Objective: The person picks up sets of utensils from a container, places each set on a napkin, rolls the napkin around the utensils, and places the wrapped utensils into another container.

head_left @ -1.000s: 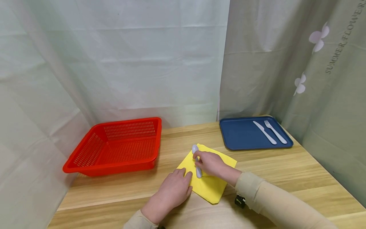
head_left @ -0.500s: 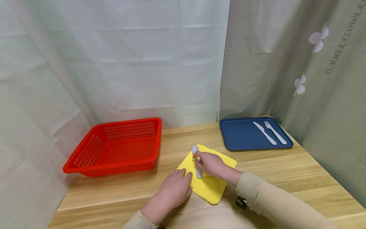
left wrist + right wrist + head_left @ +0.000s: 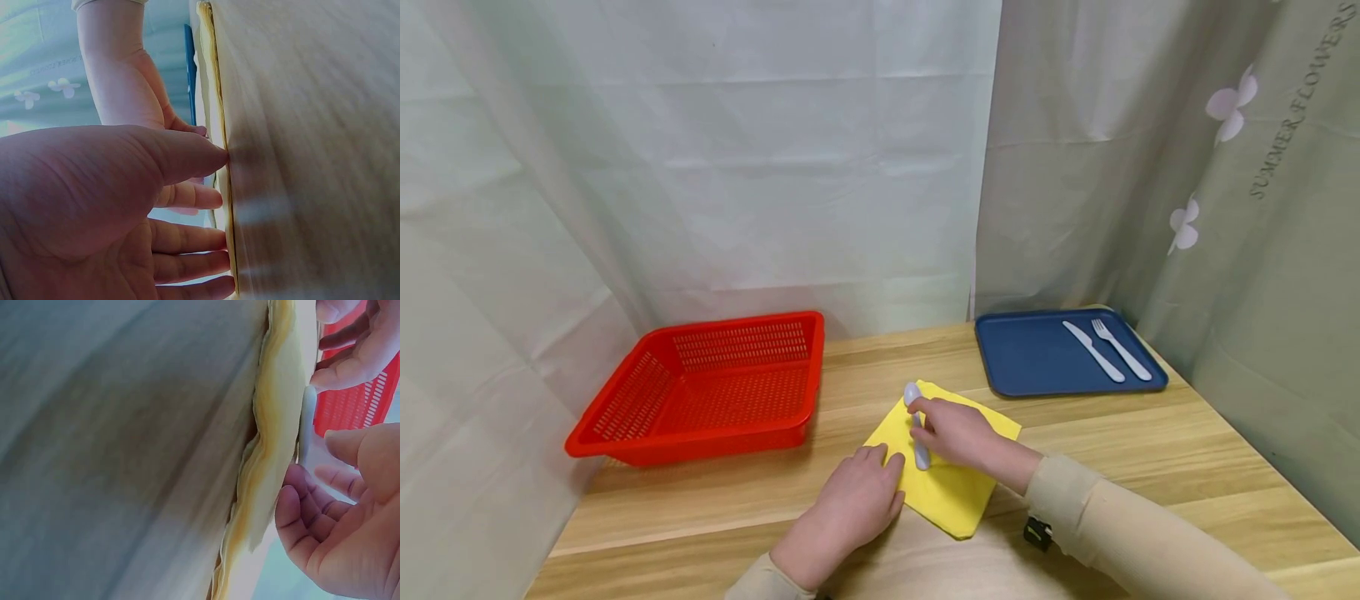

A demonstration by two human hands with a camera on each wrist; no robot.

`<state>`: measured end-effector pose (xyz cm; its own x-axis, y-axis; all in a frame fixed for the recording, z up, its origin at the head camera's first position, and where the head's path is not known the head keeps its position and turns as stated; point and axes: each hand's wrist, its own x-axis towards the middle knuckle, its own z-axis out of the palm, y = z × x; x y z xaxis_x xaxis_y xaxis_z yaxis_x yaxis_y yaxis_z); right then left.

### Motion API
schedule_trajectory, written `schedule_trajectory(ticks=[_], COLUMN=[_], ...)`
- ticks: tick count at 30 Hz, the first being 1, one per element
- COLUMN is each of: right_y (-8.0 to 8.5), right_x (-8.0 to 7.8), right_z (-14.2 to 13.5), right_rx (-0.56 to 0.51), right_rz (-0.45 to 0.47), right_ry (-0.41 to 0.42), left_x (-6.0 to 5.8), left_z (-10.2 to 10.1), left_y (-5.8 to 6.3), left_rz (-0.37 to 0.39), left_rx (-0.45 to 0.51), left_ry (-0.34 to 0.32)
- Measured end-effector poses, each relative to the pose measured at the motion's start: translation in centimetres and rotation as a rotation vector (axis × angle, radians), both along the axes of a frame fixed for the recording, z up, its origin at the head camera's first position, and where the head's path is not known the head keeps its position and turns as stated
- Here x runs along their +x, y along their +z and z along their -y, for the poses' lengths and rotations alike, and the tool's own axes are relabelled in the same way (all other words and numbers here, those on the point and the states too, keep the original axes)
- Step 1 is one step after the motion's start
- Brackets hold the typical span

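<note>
A pale spoon [image 3: 922,454] lies on a folded yellow napkin [image 3: 951,496] in the head view. Over the spoon hangs my right hand [image 3: 958,429], thumb and forefinger crossing above it. The right wrist view shows the thumb [image 3: 356,445] apart from the spoon's handle [image 3: 306,422], while the curled lower fingers [image 3: 300,503] come down at its far part, which they hide. My left hand [image 3: 861,492] rests at the napkin's left edge with fingers fairly straight. In the left wrist view, its fingertips and thumb [image 3: 194,156] meet the napkin's layered edge [image 3: 219,106].
A red slotted basket [image 3: 696,437] stands at the back left of the wooden table [image 3: 700,517]. At the back right is a blue tray [image 3: 1022,358] bearing a pale knife [image 3: 1093,352] and fork [image 3: 1122,350]. Pale curtains [image 3: 760,167] hang behind and beside the table.
The head view has tilted very slightly, so everything sits a little lower in it. Hands, spoon and napkin keep their places.
</note>
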<state>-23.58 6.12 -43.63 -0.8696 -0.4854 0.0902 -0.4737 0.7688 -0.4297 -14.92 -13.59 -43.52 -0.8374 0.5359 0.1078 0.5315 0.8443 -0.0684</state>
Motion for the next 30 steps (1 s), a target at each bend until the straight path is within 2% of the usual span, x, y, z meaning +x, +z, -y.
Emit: schedule_trajectory(ticks=[10, 21, 30], right_y=[-0.1, -0.8, -0.4], right_x=[0.5, 0.6, 0.6], right_z=[-0.7, -2.0, -3.3], right_rx=[0.064, 0.143, 0.145], right_rz=[-0.120, -0.336, -0.397], right_ry=[-0.030, -0.008, 0.029], left_x=[0.1, 0.2, 0.2], left_z=[0.0, -0.1, -0.1], left_y=[0.1, 0.2, 0.1], left_rz=[-0.004, -0.009, -0.006], left_rx=[0.003, 0.002, 0.011], left_ry=[0.005, 0.006, 0.005])
